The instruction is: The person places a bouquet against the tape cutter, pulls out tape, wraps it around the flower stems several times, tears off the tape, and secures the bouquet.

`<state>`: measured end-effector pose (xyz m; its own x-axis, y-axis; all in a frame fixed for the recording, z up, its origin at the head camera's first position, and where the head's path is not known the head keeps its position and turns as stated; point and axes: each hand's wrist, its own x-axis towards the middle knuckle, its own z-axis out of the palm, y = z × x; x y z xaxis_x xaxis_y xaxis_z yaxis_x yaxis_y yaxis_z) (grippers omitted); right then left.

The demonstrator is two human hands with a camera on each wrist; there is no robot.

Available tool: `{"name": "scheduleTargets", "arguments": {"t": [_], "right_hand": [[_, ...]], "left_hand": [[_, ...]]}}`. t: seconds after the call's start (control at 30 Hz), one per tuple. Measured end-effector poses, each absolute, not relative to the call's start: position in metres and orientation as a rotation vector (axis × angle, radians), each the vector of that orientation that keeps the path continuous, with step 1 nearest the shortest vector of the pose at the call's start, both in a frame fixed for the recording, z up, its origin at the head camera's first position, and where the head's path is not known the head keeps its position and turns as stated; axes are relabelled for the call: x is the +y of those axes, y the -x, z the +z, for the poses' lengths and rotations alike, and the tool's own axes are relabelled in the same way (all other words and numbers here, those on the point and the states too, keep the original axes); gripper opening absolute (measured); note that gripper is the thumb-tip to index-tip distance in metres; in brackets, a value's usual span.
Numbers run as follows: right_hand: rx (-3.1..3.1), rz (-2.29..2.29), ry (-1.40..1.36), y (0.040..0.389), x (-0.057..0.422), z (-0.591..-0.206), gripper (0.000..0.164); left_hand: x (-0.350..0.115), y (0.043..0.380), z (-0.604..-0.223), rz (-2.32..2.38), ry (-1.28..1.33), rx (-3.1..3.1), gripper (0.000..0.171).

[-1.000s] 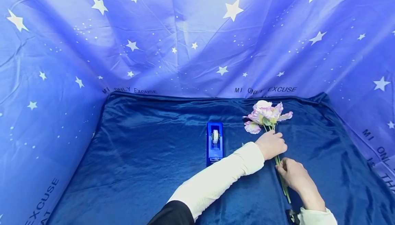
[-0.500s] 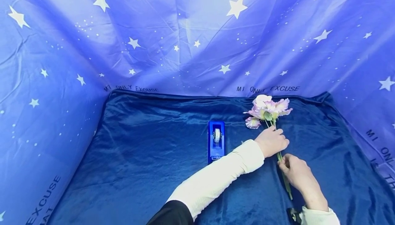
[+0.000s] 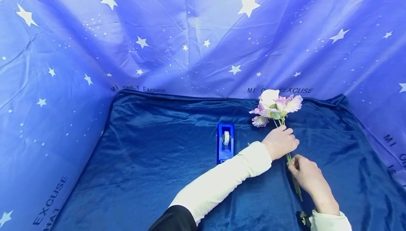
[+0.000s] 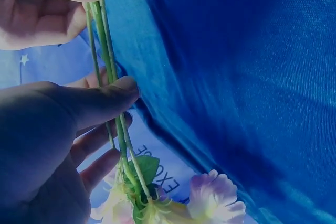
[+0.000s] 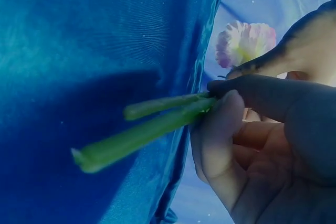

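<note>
Pinching stems [image 4: 103,40]: left hand [image 3: 281,142] near flowers [image 3: 275,105], right hand [image 3: 308,174] lower; left sleeve [image 3: 222,184] partly hides tape dispenser [image 3: 226,145].

The tape dispenser [image 3: 226,148] lies on the cloth [image 3: 142,153], left of the flowers [image 3: 276,106], the left sleeve [image 3: 219,185] crossing before its near end. The curtain [image 3: 158,23] stands behind and on both sides of the cloth. The flowers top the far end of their stems [image 5: 144,135]; below them comes the left hand [image 3: 280,142], then the right hand [image 3: 311,176], nearer the stem tips.
</note>
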<state>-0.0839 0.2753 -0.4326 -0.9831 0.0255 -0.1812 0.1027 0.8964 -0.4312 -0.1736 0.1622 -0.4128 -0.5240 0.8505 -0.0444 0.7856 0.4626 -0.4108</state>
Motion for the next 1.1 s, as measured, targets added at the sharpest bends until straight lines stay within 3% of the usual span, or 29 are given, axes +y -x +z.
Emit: {"name": "scheduleTargets", "arguments": {"t": [0.3,1.1], "right_hand": [[2.893,-0.622,-0.041,0.091,0.273,-0.428,0.015],[2.859,-0.668,-0.024,0.089,0.263,-0.419,0.025]], "left_hand": [[0.155,0.172,-0.408,0.568,1.392,-2.461,0.028],[0.141,0.172,-0.399,0.53,1.349,-2.393,0.035]]}}
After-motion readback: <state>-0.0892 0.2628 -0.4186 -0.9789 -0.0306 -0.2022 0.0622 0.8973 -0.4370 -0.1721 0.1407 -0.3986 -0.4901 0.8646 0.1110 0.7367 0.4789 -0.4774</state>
